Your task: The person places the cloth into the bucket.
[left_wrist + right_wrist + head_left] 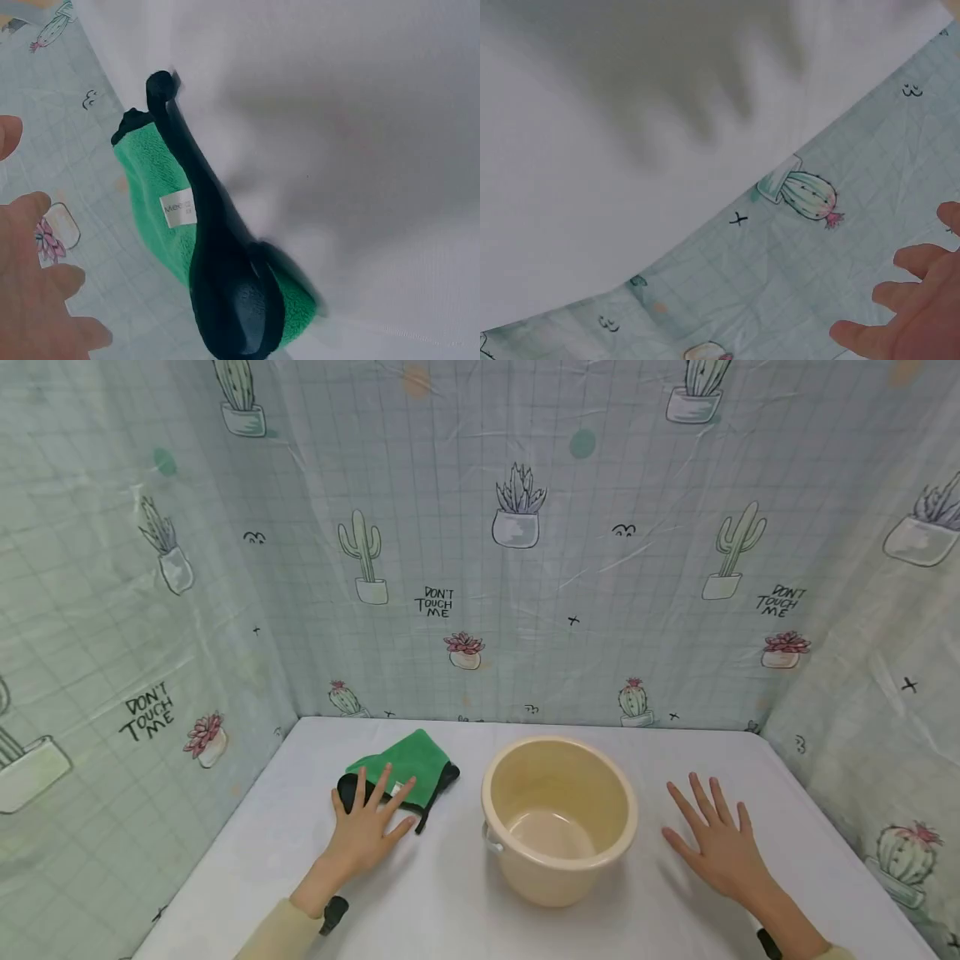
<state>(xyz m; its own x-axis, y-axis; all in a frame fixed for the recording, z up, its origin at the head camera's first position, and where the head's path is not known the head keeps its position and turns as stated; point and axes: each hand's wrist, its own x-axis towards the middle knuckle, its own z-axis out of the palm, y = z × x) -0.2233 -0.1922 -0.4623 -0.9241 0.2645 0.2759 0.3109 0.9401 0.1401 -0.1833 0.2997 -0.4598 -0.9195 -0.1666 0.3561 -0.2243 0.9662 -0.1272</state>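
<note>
A green fleecy cloth item point(408, 760) with black edging and a small white label point(178, 208) lies at the table's back left. A black band point(202, 180) runs along it and widens into a rounded end. Over the item's near edge, my left hand point(363, 835) hovers palm down with fingers spread, holding nothing. A cream plastic bucket point(547, 881) stands upright at the middle, its inside bare, with part of a handle point(492, 841) at its left rim. To the right of it, my right hand point(723, 852) is spread over the tabletop, also holding nothing.
The white table point(435, 902) has its back edge against a grid-patterned curtain point(570, 652) printed with cacti. More of the curtain closes in the left and right sides. Each wrist wears a black strap, the left one point(333, 914) beside the sleeve.
</note>
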